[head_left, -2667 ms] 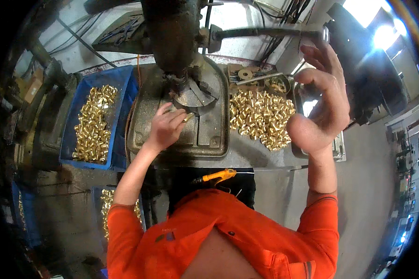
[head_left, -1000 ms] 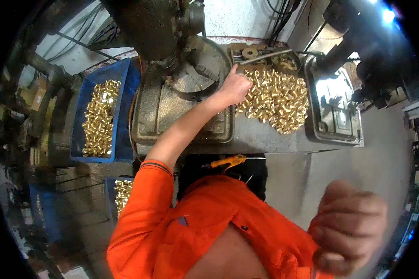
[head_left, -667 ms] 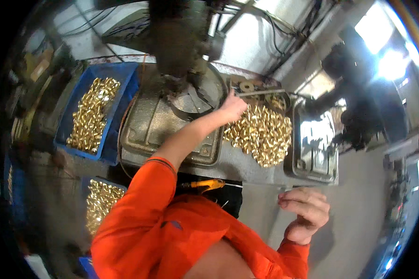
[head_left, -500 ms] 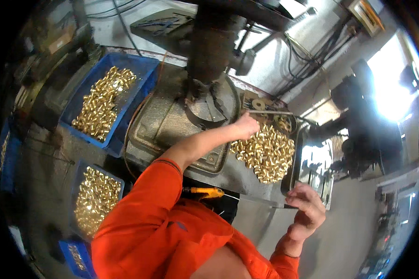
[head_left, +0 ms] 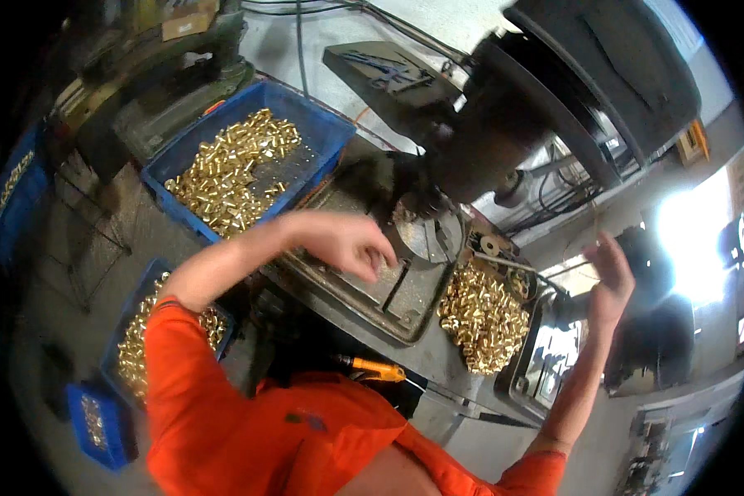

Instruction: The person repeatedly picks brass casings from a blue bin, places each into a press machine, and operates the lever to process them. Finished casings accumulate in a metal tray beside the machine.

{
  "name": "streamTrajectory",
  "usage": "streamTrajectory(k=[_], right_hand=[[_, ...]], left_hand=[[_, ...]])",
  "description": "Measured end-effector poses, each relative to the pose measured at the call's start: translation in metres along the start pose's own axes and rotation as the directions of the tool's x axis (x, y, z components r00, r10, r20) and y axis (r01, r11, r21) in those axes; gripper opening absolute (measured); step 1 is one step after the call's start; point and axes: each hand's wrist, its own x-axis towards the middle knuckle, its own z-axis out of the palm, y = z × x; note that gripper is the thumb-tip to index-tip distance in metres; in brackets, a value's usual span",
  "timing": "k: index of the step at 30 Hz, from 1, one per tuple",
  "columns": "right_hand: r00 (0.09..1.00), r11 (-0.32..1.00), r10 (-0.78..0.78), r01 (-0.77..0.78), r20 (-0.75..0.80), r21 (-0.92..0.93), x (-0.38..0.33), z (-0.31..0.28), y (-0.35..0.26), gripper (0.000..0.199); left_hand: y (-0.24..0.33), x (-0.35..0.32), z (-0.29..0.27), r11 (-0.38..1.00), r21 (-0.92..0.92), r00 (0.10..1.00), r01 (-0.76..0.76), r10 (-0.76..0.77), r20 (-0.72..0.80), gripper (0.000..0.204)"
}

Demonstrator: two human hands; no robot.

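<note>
My left hand [head_left: 351,245] hovers over the near left part of the drill press's metal base [head_left: 339,289], left of the round silver fixture [head_left: 430,236] under the spindle. Its fingers are curled and smeared by motion, so whether a small piece sits in them cannot be made out. Raised at the right, beside the machine, my right hand [head_left: 610,277] has its fingers apart and nothing visible in it. Between the two hands, a heap of small brass cylindrical pieces [head_left: 484,318] lies on the bench right of the base.
Brass pieces also partly fill a large blue bin [head_left: 326,132] at the back left and a lower blue bin [head_left: 227,331]. A small blue bin [head_left: 116,430] stands at lower left. A yellow-handled tool [head_left: 376,369] lies near my body. The drill press head [head_left: 492,124] overhangs the base.
My left hand has moved left from the far edge of the brass heap to over the base. My right hand has risen up and right. The whole view has shifted.
</note>
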Motion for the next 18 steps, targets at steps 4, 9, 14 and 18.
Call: streamTrajectory(k=[4, 9, 14, 18], right_hand=[[0.987, 0.926, -0.103, 0.140, -0.120, 0.351, 0.082, 0.002, 0.006, 0.044], [0.951, 0.493, -0.304, 0.204, 0.052, -0.846, 0.154, -0.016, 0.019, 0.046], [0.957, 0.519, -0.286, 0.114, -0.047, -0.847, 0.171, 0.002, 0.021, 0.044], [0.958, 0.513, -0.272, 0.065, -0.089, -0.856, 0.171, -0.003, 0.013, 0.042]], left_hand=[[-0.034, -0.074, -0.051, 0.969, -0.075, 0.856, 0.236, -0.244, -0.456, 0.034], [-0.114, -0.114, -0.065, 0.762, 0.338, 0.705, 0.553, -0.212, -0.677, 0.029], [-0.154, -0.110, -0.081, 0.730, 0.347, 0.766, 0.590, -0.369, -0.527, 0.034], [-0.187, -0.091, -0.104, 0.662, 0.390, 0.749, 0.640, -0.425, -0.508, 0.028]])
